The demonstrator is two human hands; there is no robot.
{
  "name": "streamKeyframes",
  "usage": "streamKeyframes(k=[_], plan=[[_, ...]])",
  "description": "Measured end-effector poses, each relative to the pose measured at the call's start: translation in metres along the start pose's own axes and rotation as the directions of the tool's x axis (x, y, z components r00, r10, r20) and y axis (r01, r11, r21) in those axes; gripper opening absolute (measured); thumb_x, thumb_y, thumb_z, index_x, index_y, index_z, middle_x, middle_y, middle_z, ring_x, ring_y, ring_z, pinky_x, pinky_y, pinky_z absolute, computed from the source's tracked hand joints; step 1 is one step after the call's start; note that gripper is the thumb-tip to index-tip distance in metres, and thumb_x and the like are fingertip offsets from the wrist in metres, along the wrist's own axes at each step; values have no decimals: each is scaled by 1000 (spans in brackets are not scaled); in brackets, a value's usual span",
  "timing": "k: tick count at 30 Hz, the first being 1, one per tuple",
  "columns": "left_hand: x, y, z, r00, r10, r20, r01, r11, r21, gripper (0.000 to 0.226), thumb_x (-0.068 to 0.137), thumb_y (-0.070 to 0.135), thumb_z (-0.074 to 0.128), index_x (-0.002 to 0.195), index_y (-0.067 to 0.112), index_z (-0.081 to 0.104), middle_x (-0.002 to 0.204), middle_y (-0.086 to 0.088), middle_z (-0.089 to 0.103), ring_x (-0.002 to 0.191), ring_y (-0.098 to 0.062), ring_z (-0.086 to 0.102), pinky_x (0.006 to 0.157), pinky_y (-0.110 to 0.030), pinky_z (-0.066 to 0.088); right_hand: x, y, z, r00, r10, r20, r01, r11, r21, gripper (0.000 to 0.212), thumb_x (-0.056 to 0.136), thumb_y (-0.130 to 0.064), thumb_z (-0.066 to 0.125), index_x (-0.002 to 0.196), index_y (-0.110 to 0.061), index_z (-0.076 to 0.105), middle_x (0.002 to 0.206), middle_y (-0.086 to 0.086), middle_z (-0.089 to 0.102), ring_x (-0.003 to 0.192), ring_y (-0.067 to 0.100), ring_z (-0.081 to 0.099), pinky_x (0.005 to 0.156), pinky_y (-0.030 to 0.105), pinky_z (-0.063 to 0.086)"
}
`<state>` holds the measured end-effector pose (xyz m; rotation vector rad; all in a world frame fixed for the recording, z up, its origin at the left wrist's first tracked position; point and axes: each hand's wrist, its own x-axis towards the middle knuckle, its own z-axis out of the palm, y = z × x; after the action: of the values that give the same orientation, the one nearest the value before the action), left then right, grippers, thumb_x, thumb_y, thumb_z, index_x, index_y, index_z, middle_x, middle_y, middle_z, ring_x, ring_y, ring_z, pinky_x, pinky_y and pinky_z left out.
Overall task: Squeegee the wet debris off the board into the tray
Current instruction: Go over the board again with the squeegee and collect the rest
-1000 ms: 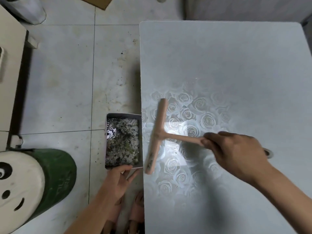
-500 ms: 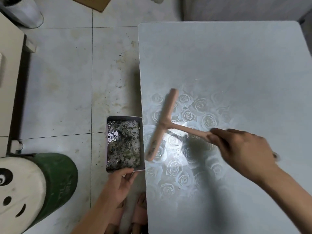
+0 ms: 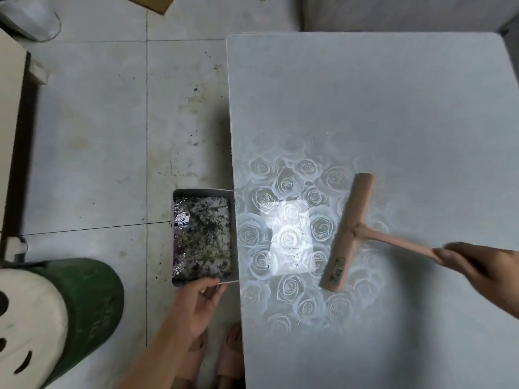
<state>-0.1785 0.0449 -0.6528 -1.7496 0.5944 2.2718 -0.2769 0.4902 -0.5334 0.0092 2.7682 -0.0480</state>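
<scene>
The light, stiff pink squeegee (image 3: 348,234) lies over the wet rose-patterned surface (image 3: 393,94) at centre right, the right hand (image 3: 483,270) curled round its handle end, seemingly the best hold, while the left hand (image 3: 196,301) grips the debris-filled tray (image 3: 202,191) by its near rim, lower centre.

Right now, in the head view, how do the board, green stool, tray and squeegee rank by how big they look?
1. board, by far.
2. green stool, though partly cut off at the frame's edge.
3. tray and squeegee: too close to rank. The tray looks wider, the squeegee longer.
</scene>
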Motion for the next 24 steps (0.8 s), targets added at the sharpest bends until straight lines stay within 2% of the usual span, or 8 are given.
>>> streamKeyframes(k=[2,5,8,12,15,18,22,24], plan=[[2,3,2,1000,7,6,-7,1000,9,30,84,-19,41,89,5,59,82,-9,65,85,-21,59,65,-33,57,15,-57,-5,996,-78,49,80,996,-41,29,90,-70,30,94,-53,53,74,-28,61,68,8,63,55,32,51],[5,5,6,1000,13,3,-13,1000,18,28,85,-18,41,90,4,58,88,-9,61,85,-21,59,67,-32,57,41,-130,-2,971,-214,104,211,977,40,33,93,-59,32,93,-39,57,78,-18,59,80,17,61,63,34,46],[5,4,9,1000,26,16,-26,1000,-3,29,83,-18,41,94,3,58,87,-11,65,88,-24,61,63,-32,59,59,-169,-1,934,-345,96,346,938,6,36,96,-55,31,95,-33,59,86,-9,63,84,19,61,68,32,46],[3,10,15,1000,17,7,-17,1000,25,26,83,-17,41,88,2,59,72,-10,69,74,-23,66,53,-27,59,66,-130,-28,936,-346,-65,344,938,-39,44,90,-67,24,95,-43,61,84,-16,67,79,19,66,58,30,42],[5,12,19,1000,21,12,-21,1000,17,29,84,-18,40,92,3,58,85,-11,65,85,-24,60,63,-32,58,67,-55,-50,982,-173,-74,174,985,11,48,82,-82,15,90,-55,54,72,-20,64,70,19,66,59,35,52],[8,14,24,999,42,17,-42,999,-1,31,85,-18,40,93,5,58,92,-10,63,88,-23,59,70,-33,55,67,-20,-50,987,-121,-110,128,990,64,43,80,-81,21,86,-56,55,67,-19,62,65,17,64,61,37,53],[10,17,29,998,47,33,-48,998,29,31,85,-17,38,91,6,58,92,-9,62,85,-22,58,64,-26,56,82,-74,-24,967,-253,-2,253,967,13,42,80,-75,21,87,-50,54,67,-25,55,66,14,55,58,32,44],[10,17,30,998,40,44,-41,999,29,31,84,-17,37,92,4,58,93,-10,62,85,-23,58,66,-26,56,95,-116,-12,941,-336,30,336,942,18,44,85,-70,23,89,-42,57,71,-18,57,71,16,54,59,32,38]])
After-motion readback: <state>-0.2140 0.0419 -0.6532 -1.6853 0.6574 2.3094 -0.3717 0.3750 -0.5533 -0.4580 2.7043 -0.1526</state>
